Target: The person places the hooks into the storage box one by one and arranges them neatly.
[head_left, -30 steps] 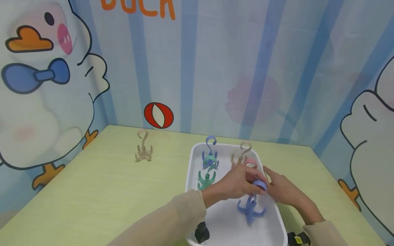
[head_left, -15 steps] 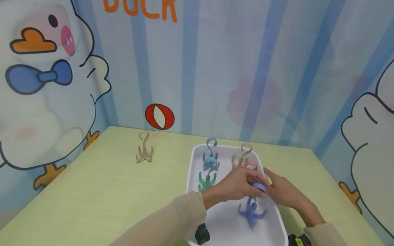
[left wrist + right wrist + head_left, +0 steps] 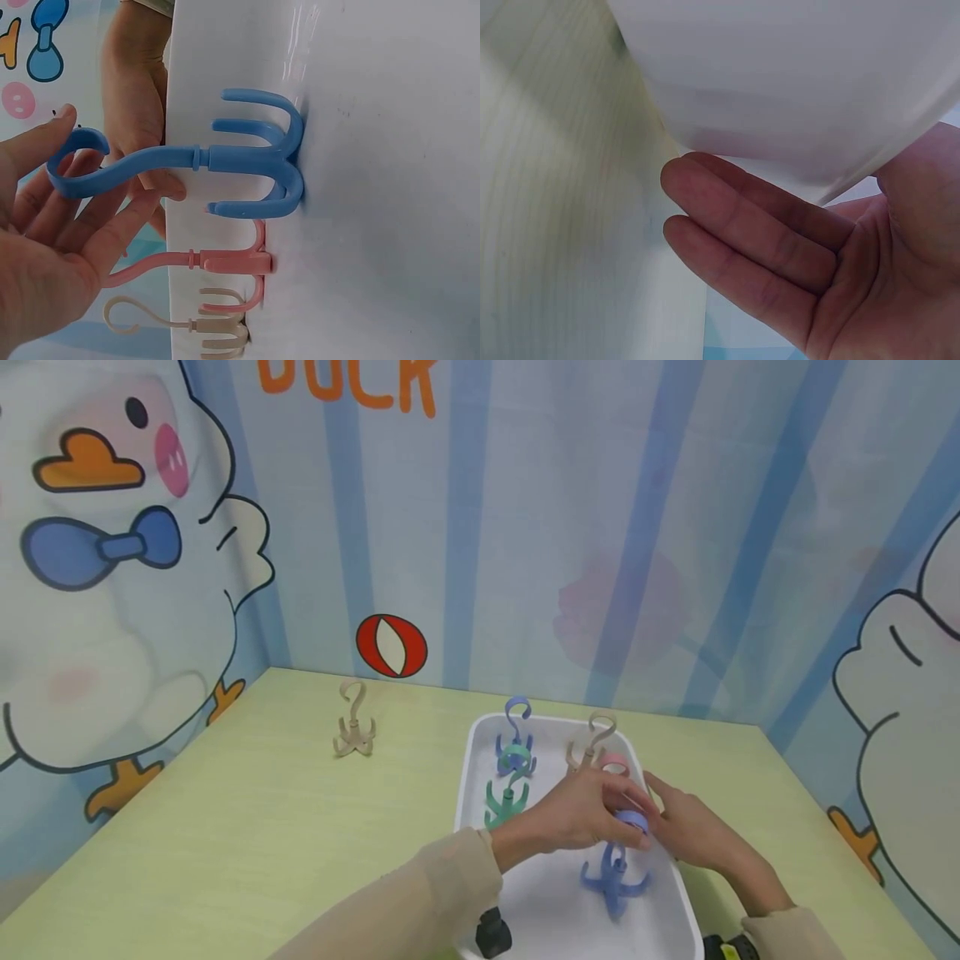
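Observation:
A blue claw hook (image 3: 613, 881) stands in the right part of a white tray (image 3: 551, 927). My left hand (image 3: 573, 810) reaches across the tray and holds this hook by its curved top (image 3: 88, 137), thumb on one side and fingers on the other. In the left wrist view its prongs (image 3: 289, 154) meet the tray floor. My right hand (image 3: 693, 822) holds the tray's right rim, thumb over the edge; in the right wrist view its fingers (image 3: 757, 229) extend along the outer wall. A pink hook (image 3: 236, 261) and a beige hook (image 3: 221, 325) stand beside the blue one.
Also in the tray are a green hook (image 3: 508, 797) and another blue hook (image 3: 515, 743), both to the left. One beige hook (image 3: 354, 731) stands on the light yellow table (image 3: 300, 827), left of the tray. A printed striped backdrop (image 3: 517, 543) rises behind.
The whole head view has shifted a little down and right. Both hands keep their places on the blue hook and the tray.

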